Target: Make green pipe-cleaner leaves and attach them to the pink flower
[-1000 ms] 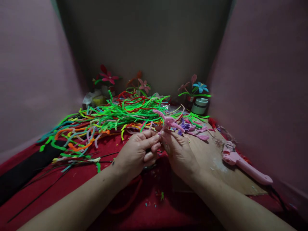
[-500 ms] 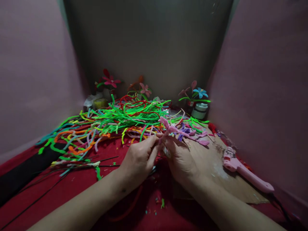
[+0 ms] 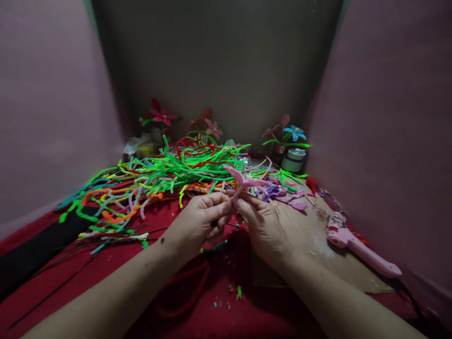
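My left hand (image 3: 202, 222) and my right hand (image 3: 261, 225) meet at the middle of the view, fingertips pinched together on the stem of a pink pipe-cleaner flower (image 3: 244, 181). Its pink petals stick up and to the right above my fingers. Both hands are closed on it and hover just above the red cloth (image 3: 116, 273). Right behind them lies a big heap of pipe cleaners (image 3: 158, 176), mostly green, with orange, red, blue and pink ones mixed in.
A pink glue gun (image 3: 356, 247) lies on a brown cardboard sheet (image 3: 318, 240) to the right. Loose purple and pink petals (image 3: 286, 194) sit behind my right hand. Finished flowers (image 3: 158, 115) and a small jar (image 3: 293, 160) stand at the back wall. Thin dark wires (image 3: 52, 282) lie at the left.
The pink flower has turned between my fingertips, its petals now spread more to the right. My hands stay in much the same place, with the left fingers curled in tighter.
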`<state>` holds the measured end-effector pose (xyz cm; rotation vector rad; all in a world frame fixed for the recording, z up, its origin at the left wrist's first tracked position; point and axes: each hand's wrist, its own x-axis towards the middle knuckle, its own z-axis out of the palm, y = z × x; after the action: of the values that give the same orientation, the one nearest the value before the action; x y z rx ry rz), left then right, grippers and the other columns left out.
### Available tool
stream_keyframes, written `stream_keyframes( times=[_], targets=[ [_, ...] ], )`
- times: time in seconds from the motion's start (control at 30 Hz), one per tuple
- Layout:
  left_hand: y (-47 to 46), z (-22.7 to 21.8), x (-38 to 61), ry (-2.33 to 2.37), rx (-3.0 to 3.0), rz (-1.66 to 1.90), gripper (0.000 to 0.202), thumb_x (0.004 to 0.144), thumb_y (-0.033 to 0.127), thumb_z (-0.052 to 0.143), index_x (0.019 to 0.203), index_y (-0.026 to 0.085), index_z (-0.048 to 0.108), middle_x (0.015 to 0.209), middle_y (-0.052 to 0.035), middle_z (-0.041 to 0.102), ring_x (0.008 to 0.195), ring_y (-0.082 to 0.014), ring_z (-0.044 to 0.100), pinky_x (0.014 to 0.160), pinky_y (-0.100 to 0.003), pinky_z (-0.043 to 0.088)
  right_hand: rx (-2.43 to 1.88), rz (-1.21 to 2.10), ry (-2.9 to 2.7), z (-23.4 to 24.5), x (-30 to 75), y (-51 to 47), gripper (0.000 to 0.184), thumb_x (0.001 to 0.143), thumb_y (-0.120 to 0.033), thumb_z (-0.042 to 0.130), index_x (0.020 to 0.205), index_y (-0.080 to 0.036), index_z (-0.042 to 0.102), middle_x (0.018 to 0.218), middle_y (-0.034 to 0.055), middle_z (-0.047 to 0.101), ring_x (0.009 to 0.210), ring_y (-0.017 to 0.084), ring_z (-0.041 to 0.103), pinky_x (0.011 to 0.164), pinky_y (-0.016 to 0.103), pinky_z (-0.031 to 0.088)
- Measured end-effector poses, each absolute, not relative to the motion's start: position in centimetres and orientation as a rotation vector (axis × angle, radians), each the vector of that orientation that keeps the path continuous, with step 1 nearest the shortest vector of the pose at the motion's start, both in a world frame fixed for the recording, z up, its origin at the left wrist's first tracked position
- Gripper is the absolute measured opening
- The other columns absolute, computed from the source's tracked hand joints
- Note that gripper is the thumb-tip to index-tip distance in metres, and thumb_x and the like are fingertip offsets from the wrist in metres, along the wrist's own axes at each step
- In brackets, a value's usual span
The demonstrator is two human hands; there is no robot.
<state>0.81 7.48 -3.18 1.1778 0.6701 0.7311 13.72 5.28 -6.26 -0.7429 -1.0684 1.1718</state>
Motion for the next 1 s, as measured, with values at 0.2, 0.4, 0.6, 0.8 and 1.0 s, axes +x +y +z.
stream_keyframes(
  times=[0.2,0.4,0.6,0.8,1.0],
  targets=[
    [7.8,-3.9,0.5,0.509,1.011,0.665,0.011,0.081,0.025,0.053,0.085,0.015,0.055,0.049,0.0089,0.036,0.032,0.0012,0.014,0.033,-0.013,0.022,-0.694,1.253,-0.99,-6.6,13.9,5.5,0.016,0.073,-0.027,0.061,0.086,-0.021,0.067,0.08,0.0006,0.066,0.073,0.013,0.056,0.071,0.027,0.044],
    [8.0,-4.2,0.3,0.369,0.92,0.615,0.008,0.083,0.017,0.048,0.084,0.014,0.054,0.05,0.0087,0.034,0.032,0.0013,0.011,0.03,-0.012,0.019,-0.564,1.447,-0.897,-6.7,13.8,5.5,0.01,0.071,-0.025,0.063,0.08,-0.021,0.067,0.066,-0.0017,0.062,0.059,0.011,0.052,0.057,0.024,0.042],
    [8.0,-4.1,0.1,0.349,0.962,0.555,0.011,0.084,0.018,0.045,0.089,0.015,0.054,0.051,0.0086,0.033,0.032,0.0006,0.011,0.03,-0.013,0.023,-0.641,1.413,-0.924,-6.2,13.8,5.2,0.018,0.068,-0.029,0.065,0.083,-0.019,0.066,0.068,0.0003,0.063,0.059,0.012,0.053,0.055,0.026,0.041],
    [7.5,-3.2,0.3,0.614,1.303,0.652,0.027,0.085,0.036,0.043,0.074,0.013,0.052,0.054,0.0025,0.049,0.035,-0.0025,0.038,0.036,-0.015,0.029,-0.696,1.359,-0.836,-6.3,14.3,5.3,0.017,0.064,-0.031,0.068,0.078,-0.021,0.067,0.074,0.0008,0.065,0.06,0.013,0.052,0.05,0.025,0.037],
    [7.3,-3.1,0.5,0.903,1.756,0.847,0.032,0.087,0.041,0.037,0.078,0.014,0.053,0.061,0.0022,0.052,0.048,-0.0076,0.05,0.048,-0.02,0.041,-0.669,1.368,-0.777,-7.2,14.6,5.9,0.016,0.068,-0.028,0.066,0.08,-0.018,0.068,0.075,0.0025,0.064,0.061,0.012,0.05,0.047,0.023,0.033]
  ],
)
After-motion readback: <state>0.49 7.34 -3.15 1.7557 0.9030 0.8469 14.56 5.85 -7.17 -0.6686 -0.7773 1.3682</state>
